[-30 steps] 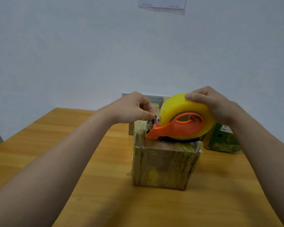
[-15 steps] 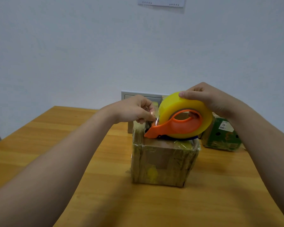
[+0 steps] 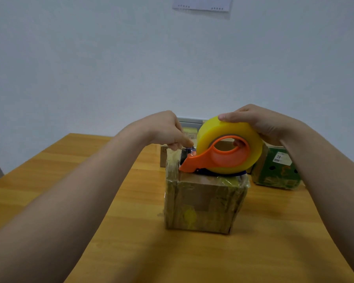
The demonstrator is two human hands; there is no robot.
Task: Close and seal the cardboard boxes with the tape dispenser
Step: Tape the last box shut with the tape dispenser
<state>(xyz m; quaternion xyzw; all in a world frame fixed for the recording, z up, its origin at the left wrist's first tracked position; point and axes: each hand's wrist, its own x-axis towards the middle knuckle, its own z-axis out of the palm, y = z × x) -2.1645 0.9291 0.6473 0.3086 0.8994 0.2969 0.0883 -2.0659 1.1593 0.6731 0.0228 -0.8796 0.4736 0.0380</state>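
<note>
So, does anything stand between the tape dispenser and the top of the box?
Nothing visible. The tape dispenser rests on the cardboard box, held by the right hand; the left hand pinches the tape end at its nose.

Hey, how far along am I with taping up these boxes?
Done: the front box is closed, its sides already wrapped in tape. In hand: the right hand grips the tape dispenser resting on its top; the left hand pinches the tape end at the nose. Left: lay and cut this strip; the green box behind looks wrapped too, seal unclear.
</note>
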